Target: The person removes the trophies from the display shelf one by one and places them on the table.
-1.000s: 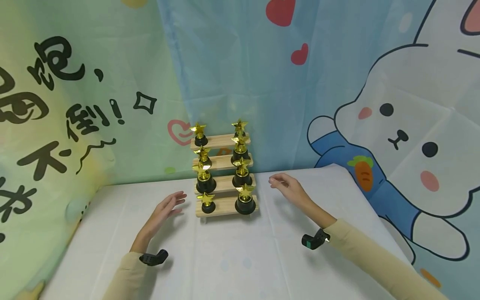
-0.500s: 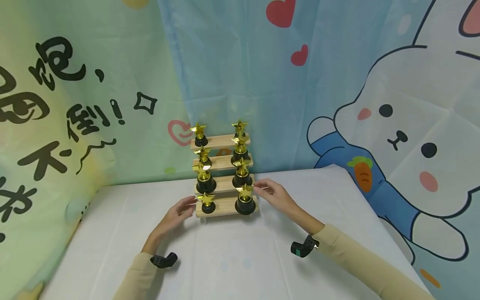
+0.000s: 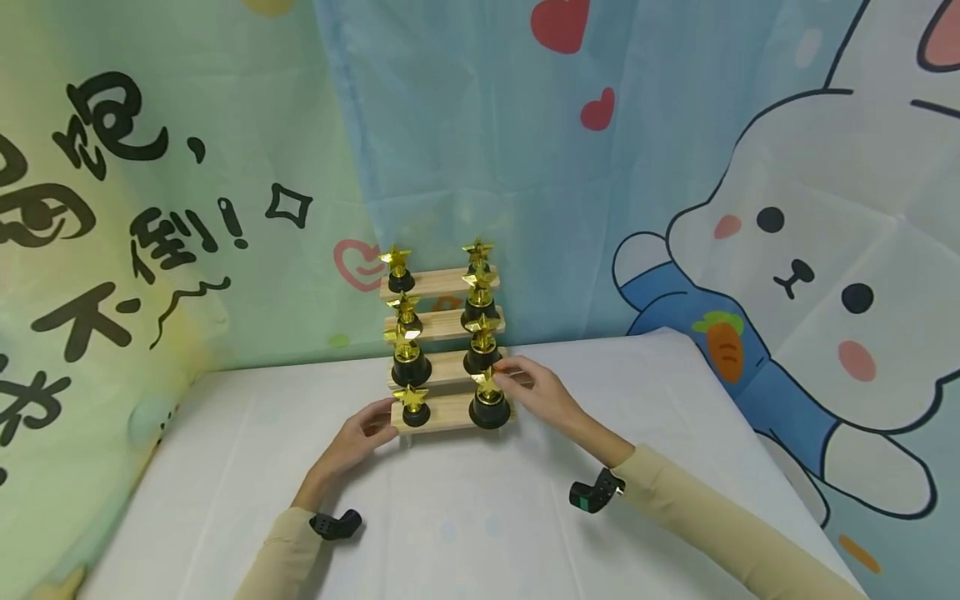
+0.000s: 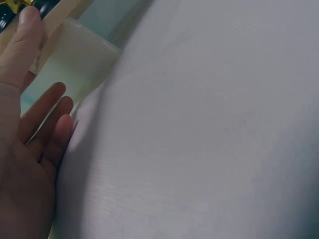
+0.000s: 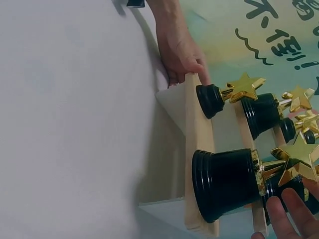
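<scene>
Nearest us, the left hand [image 3: 358, 437] sets its thumb at the end of the lowest shelf [image 3: 448, 412], fingers loosely apart. On that shelf's right stands the front trophy [image 3: 491, 410], which we judge light, stiff and slick, best pinched at its stem [image 5: 273, 169]; the right hand [image 3: 540, 396] has parted fingers beside its star [image 5: 299, 155], though we cannot tell contact. Farther back, the head view gives us rear trophies [image 3: 480, 312] that the left wrist view misses.

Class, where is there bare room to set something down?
The tablecloth is bare in front of the shelf, between the person's sleeves. Each board is bare between its two trophies. Crowded: both board ends, where trophies line up; the left hand touches the bottom board, the right hand is by the front-right trophy.
</scene>
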`<state>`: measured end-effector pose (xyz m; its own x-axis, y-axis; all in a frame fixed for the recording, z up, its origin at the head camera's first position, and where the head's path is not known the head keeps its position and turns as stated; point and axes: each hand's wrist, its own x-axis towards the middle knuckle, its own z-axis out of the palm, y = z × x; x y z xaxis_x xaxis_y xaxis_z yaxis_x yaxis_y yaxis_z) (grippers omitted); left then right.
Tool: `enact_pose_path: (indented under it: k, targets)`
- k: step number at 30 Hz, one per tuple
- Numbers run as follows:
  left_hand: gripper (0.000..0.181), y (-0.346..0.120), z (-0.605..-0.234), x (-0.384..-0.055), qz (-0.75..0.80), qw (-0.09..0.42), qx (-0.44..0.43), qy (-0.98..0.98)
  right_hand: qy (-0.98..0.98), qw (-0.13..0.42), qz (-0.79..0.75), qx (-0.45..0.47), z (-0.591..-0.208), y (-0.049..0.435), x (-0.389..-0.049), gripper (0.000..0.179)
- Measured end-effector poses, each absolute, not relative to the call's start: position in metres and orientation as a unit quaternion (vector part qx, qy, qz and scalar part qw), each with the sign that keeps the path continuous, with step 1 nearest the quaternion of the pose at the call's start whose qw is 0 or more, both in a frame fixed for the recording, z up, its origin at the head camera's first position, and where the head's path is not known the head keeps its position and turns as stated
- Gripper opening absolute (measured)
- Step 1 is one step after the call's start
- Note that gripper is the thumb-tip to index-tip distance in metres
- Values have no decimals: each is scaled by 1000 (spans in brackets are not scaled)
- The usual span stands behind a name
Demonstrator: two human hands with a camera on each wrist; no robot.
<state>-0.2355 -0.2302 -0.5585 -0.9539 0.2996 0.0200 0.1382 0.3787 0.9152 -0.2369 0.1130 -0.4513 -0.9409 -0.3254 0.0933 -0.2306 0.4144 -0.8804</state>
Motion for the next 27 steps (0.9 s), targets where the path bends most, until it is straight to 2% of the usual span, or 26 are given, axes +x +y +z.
enact_pose_path:
  k: [5,16,24,27]
  targets:
    - [55,-224,-558,-235,537,63,134,830,847,38,-506,-157,-455,112,-239,37]
    - [55,-222,-530,-218,532,60,129,835,845,36,-508,-166,-462,109,-241,38]
    - [56,-220,-534,-220,529,58,124,837,851,15,-497,-172,-464,109,-240,34]
    - [56,-222,-545,-225,526,53,120,841,854,12,-492,-168,-465,108,-240,34]
